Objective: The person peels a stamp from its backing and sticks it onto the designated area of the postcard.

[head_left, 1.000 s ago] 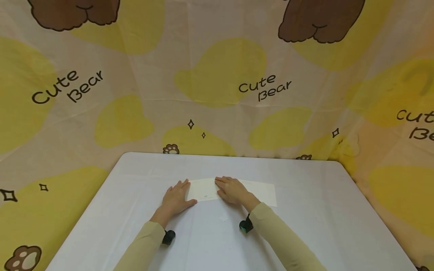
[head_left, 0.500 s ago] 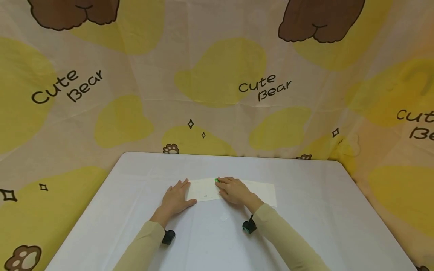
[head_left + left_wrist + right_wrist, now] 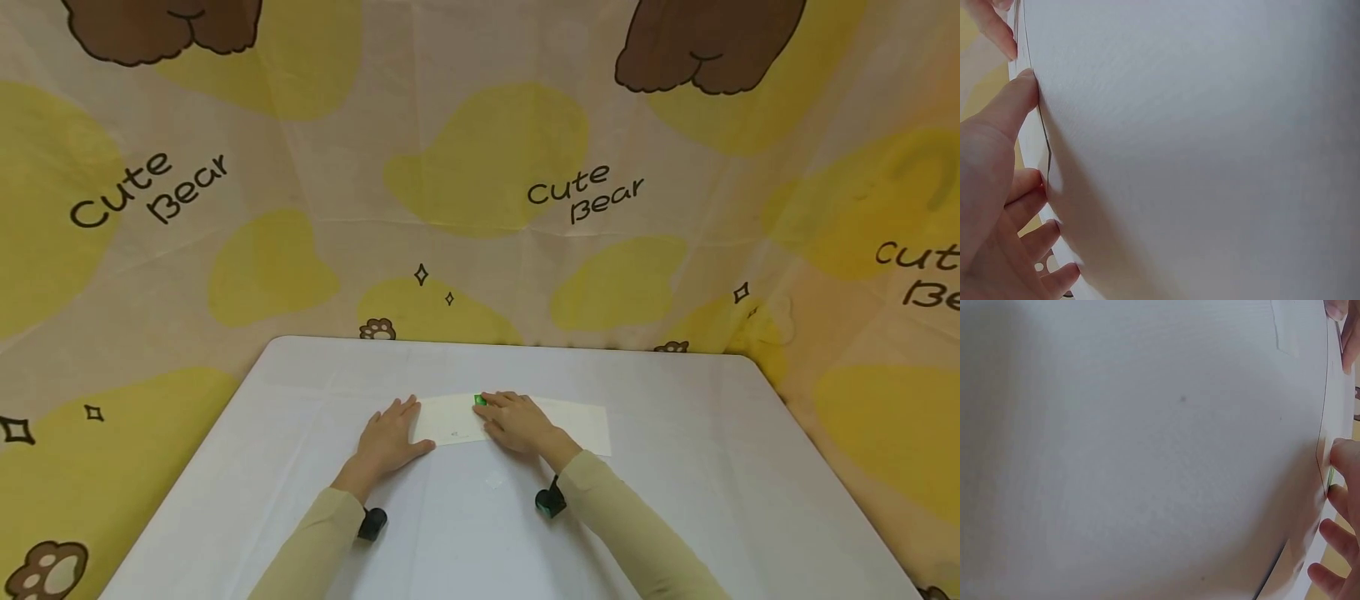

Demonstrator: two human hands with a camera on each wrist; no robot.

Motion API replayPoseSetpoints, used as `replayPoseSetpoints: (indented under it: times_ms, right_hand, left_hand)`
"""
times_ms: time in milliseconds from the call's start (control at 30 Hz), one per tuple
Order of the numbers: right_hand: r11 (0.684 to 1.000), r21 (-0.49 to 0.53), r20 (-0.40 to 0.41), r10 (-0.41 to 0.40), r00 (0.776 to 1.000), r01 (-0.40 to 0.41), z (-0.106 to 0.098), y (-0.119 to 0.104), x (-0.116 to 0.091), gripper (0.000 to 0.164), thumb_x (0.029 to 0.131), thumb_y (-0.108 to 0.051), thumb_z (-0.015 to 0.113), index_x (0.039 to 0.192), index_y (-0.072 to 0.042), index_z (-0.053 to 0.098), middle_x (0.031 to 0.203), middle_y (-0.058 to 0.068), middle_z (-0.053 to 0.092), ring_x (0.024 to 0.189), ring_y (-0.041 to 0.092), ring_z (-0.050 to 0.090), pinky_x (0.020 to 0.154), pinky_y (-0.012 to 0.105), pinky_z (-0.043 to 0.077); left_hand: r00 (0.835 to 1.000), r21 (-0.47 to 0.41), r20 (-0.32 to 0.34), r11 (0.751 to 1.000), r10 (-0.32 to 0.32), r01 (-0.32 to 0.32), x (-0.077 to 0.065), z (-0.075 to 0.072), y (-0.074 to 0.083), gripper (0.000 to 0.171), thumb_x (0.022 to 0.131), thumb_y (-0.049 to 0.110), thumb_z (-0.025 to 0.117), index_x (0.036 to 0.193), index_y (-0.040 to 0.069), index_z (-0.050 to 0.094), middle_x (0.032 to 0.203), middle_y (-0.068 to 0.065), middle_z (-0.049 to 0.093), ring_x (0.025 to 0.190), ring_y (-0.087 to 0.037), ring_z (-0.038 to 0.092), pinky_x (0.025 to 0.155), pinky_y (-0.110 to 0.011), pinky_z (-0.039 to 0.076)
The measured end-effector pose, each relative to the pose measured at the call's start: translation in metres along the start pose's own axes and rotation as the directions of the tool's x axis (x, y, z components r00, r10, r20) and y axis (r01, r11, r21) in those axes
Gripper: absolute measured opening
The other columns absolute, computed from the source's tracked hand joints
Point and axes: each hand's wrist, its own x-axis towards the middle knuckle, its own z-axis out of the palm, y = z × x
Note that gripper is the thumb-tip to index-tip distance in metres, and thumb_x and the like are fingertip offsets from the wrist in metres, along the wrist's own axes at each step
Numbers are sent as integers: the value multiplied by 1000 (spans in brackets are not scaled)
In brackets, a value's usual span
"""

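Observation:
A long cream-white piece of paper (image 3: 585, 425) lies across the middle of the table, with a small printed mark near its front edge. My left hand (image 3: 387, 437) rests at its left end, fingers spread and thumb along the front edge. My right hand (image 3: 517, 423) lies over the paper's middle, fingers extended and pressing down. A small green piece (image 3: 480, 400) shows flat on the paper by the right fingertips, partly covered by them. In the right wrist view a thin green edge (image 3: 1332, 476) appears between thumb and forefinger.
The white table (image 3: 300, 467) has rounded far corners, and a patterned cloth (image 3: 480, 167) hangs behind it. A small clear patch (image 3: 495, 481) lies in front of the paper. Black wrist cameras (image 3: 372, 524) hang below both sleeves.
My right hand has shifted slightly right and back, and the green piece, covered a second ago, now shows beside its fingertips. My left hand and the paper stay in place.

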Motion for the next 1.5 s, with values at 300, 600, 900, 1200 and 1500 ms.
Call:
replayPoseSetpoints:
  times_ms: [300,600,900,1200,1500]
  right_hand:
    - [999,-51,8,-3,1000,3,-6,3,-3,41,95,-29,49,132,-12,51,140,3,46,128,27,41,99,48,39]
    - [998,-56,2,7,1000,-7,-5,2,-3,42,94,-29,50,132,-10,50,139,2,46,127,26,42,98,48,40]
    - [999,-34,-38,32,999,-33,-2,-3,-5,43,93,-27,53,131,-8,51,138,4,47,125,27,44,98,47,40]
    - [997,20,-78,80,994,-79,-1,-6,-3,40,92,-27,53,127,-8,54,131,8,51,122,27,46,95,48,41]
    - [990,137,-165,53,985,-30,-6,-5,-7,35,91,-22,55,122,-6,57,128,11,54,118,30,50,93,49,44]
  left_hand:
    - [1000,3,-5,1000,6,-6,2,3,-2,79,79,45,68,138,0,39,146,-13,35,134,-35,30,107,-55,25]
    - [1000,5,6,1000,-8,8,2,3,-4,80,79,46,67,138,1,38,147,-12,34,135,-34,28,108,-55,23]
    - [1000,-2,21,1000,-3,4,1,1,-4,80,80,46,66,139,1,37,147,-13,33,136,-34,27,108,-56,22]
    - [999,-7,51,1000,-12,13,1,-4,-1,79,82,45,64,140,1,34,148,-14,30,137,-35,24,109,-56,20]
    - [996,23,92,1000,-5,3,0,-7,-1,77,84,46,61,142,4,32,151,-13,24,138,-34,21,110,-55,18]
